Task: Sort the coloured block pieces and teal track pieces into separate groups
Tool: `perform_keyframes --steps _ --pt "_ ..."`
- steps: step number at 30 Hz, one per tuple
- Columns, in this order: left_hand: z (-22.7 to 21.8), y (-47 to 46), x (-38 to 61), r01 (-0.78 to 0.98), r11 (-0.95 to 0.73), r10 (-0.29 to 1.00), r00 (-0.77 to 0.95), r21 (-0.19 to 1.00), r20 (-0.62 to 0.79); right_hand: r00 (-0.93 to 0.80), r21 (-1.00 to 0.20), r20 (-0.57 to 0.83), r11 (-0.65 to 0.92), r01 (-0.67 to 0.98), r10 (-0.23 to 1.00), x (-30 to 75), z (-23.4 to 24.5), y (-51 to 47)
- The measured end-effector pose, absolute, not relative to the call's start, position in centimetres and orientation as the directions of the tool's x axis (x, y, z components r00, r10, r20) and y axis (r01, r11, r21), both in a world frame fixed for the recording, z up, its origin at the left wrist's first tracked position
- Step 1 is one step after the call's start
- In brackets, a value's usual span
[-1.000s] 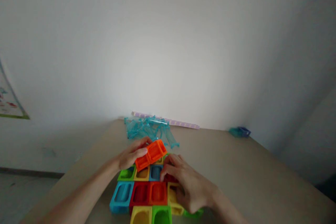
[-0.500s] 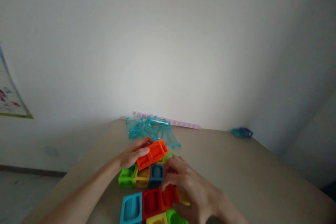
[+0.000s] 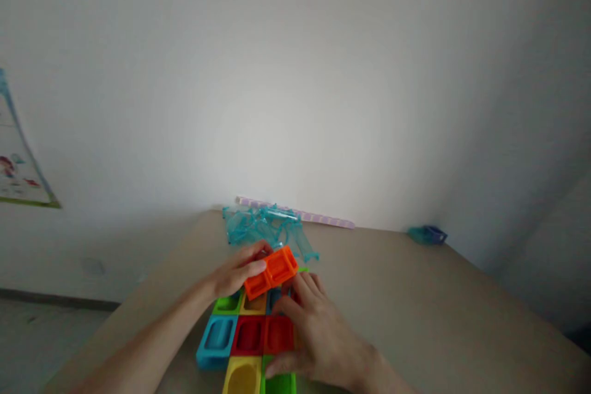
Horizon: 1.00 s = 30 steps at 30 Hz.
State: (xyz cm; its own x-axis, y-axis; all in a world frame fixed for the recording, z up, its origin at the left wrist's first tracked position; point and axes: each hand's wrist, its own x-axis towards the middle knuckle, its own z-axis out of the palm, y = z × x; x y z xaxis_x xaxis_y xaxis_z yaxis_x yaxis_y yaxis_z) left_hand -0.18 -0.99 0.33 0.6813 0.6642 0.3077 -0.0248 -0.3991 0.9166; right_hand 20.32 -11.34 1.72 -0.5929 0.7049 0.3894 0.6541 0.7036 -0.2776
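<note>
My left hand [image 3: 240,271] grips an orange plastic block [image 3: 271,271] with two hollow squares, held tilted above the far blocks. Below it, partly hidden, lie a green block [image 3: 227,304], a yellow-orange one [image 3: 254,305] and a blue one [image 3: 273,300]. Against them sits a row with a light blue block [image 3: 218,335] and red blocks [image 3: 250,336]. Nearer to me are a yellow block [image 3: 242,375] and a green one [image 3: 281,383]. My right hand [image 3: 318,332] clasps this near group at its right end, thumb over the green square; its fingertips reach the far blocks.
Clear turquoise plastic pieces [image 3: 263,226] lie in a heap at the back of the table [image 3: 392,301]. Behind them a purple patterned strip [image 3: 323,219] runs along the wall. A dark blue and teal object [image 3: 429,234] stands at the back right.
The near group of blocks has moved away from me, together with my right hand, and straightened; it now meets the far row. My left hand keeps the orange block almost in place.
</note>
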Motion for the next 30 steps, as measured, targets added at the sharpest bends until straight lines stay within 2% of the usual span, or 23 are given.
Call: perform_keyframes --steps 3,5,7,8,9,11,12,13,17,19,22,24,27,30 --pt "0.3 -0.8 -0.2 -0.096 -0.334 0.697 0.645 0.938 0.314 -0.681 -0.274 0.395 0.786 0.554 0.617 20.6 1.7 -11.6" --pt "0.6 -0.7 -0.4 -0.241 -0.203 0.739 0.598 0.949 0.31 -0.757 -0.274 0.375 0.844 0.462 0.535 20.8 1.8 -11.8" --pt "1.2 -0.8 -0.7 -0.418 -0.011 0.733 0.615 0.908 0.292 -0.807 -0.255 0.341 0.874 0.414 0.482 20.8 1.7 -12.0" --pt "1.4 -1.0 -0.9 -0.473 0.09 0.689 0.665 0.877 0.288 -0.819 -0.241 0.326 0.879 0.411 0.472 20.8 1.7 -12.1" --pt "1.6 -1.2 -1.1 -0.47 0.215 0.594 0.759 0.856 0.267 -0.828 -0.228 0.313 0.883 0.41 0.466 20.8 1.6 -12.1" --pt "1.6 -1.8 -1.4 -0.29 0.442 0.334 0.932 0.849 0.145 -0.841 -0.221 0.294 0.889 0.402 0.453 20.8 1.4 -12.1" --pt "1.5 -2.2 -1.6 -0.171 0.506 0.225 0.972 0.845 0.062 -0.847 -0.223 0.288 0.891 0.396 0.448 20.7 1.3 -12.0" --pt "1.3 -2.5 -1.8 -0.092 0.538 0.168 0.986 0.838 0.0 -0.854 -0.227 0.282 0.895 0.383 0.437 20.7 1.2 -12.0" --pt "1.1 -3.3 -2.0 0.126 0.546 0.059 0.98 0.828 -0.188 -0.882 -0.261 0.269 0.911 0.319 0.386 20.6 1.4 -12.1" --pt "1.3 -3.3 -2.0 0.176 0.541 0.051 0.969 0.823 -0.241 -0.883 -0.293 0.275 0.908 0.301 0.381 20.5 1.6 -12.2" --pt "1.6 -3.2 -2.0 0.089 0.524 0.228 0.944 0.847 -0.24 -0.871 -0.356 0.295 0.891 0.282 0.393 20.4 1.9 -12.2" --pt "1.6 -3.0 -2.1 0.047 0.508 0.306 0.923 0.86 -0.232 -0.887 -0.384 0.297 0.895 0.229 0.354 20.6 1.9 -12.1" --pt "1.4 -2.9 -2.2 0.049 0.507 0.315 0.919 0.861 -0.237 -0.915 -0.405 0.275 0.899 0.166 0.294 21.1 1.6 -11.7" --pt "1.1 -2.8 -2.1 0.053 0.532 0.266 0.937 0.845 -0.226 -0.921 -0.399 0.243 0.897 0.19 0.303 21.6 1.2 -11.6"
